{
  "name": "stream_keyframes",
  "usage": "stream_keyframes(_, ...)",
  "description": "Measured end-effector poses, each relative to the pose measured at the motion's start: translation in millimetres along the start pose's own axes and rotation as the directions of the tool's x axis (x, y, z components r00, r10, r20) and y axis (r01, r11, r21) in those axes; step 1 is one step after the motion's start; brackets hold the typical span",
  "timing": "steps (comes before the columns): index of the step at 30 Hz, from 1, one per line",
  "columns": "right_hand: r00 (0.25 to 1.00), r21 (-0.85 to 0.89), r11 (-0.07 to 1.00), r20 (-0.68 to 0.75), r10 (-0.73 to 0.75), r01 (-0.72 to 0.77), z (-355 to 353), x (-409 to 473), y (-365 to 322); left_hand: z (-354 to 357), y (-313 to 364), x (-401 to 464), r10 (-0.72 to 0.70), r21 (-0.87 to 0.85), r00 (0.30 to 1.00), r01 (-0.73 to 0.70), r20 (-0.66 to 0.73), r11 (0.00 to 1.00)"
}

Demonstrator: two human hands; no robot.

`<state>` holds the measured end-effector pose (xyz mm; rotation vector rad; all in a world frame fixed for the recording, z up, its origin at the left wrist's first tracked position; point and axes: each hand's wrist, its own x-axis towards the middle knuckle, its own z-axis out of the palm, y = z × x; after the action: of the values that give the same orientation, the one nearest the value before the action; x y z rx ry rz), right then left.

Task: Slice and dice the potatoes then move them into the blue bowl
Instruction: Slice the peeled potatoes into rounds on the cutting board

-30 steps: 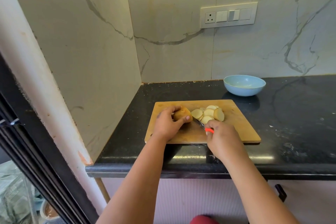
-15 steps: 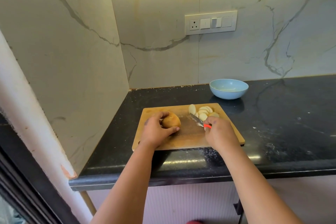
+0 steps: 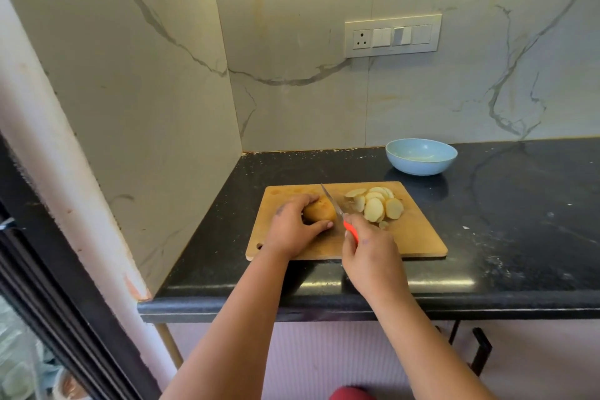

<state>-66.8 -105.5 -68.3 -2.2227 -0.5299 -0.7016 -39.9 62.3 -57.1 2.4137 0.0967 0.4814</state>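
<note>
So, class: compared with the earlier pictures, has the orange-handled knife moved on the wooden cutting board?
Yes. The orange-handled knife has shifted left on the wooden cutting board, away from the pale potato slices, towards the brown potato.

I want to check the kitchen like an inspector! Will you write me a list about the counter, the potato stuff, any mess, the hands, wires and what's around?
Surface: black counter with pale specks; wooden cutting board lies on it.
Job's things: unsliced part of the potato on the board; potato slices piled to its right; blue bowl behind the board, no potato in it.
Clutter: nothing seen beyond the specks.
Hands: left hand steadies the potato; right hand holds the orange-handled knife, blade against the potato's cut end.
Cables: nothing seen.
Surroundings: marble-look walls; switch panel with socket above the bowl.
</note>
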Motion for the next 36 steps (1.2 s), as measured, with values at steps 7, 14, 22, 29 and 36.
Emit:
stream_keyframes(7, 1.000, -0.002, 1.000, -0.015, -0.010, 0.010, -1, -2, 0, -2, 2, 1, -0.008, -0.001, 1.000, 0.008, 0.001, 1.000)
stream_keyframes(14, 0.999, 0.003, 0.999, -0.013, -0.042, 0.042, -2, -3, -1, -4, 5, -1, -0.012, -0.010, 1.000, 0.012, -0.004, 1.000)
stream_keyframes(22, 1.000, 0.025, 1.000, -0.020, -0.004, 0.005, 0, -2, -2, -4, 3, 0, -0.002, -0.011, 1.000, 0.002, 0.003, 1.000)
stream_keyframes(29, 0.997, -0.008, 0.999, 0.059, 0.042, -0.041, 2, 18, -12, -4, 2, 2, -0.002, -0.084, 1.000, 0.003, 0.008, 0.996)
stream_keyframes(36, 0.969, -0.169, 0.978, 0.190, 0.155, -0.124, -3, 23, -21, -6, 0, 2, 0.003, -0.115, 1.000, -0.001, 0.014, 0.993)
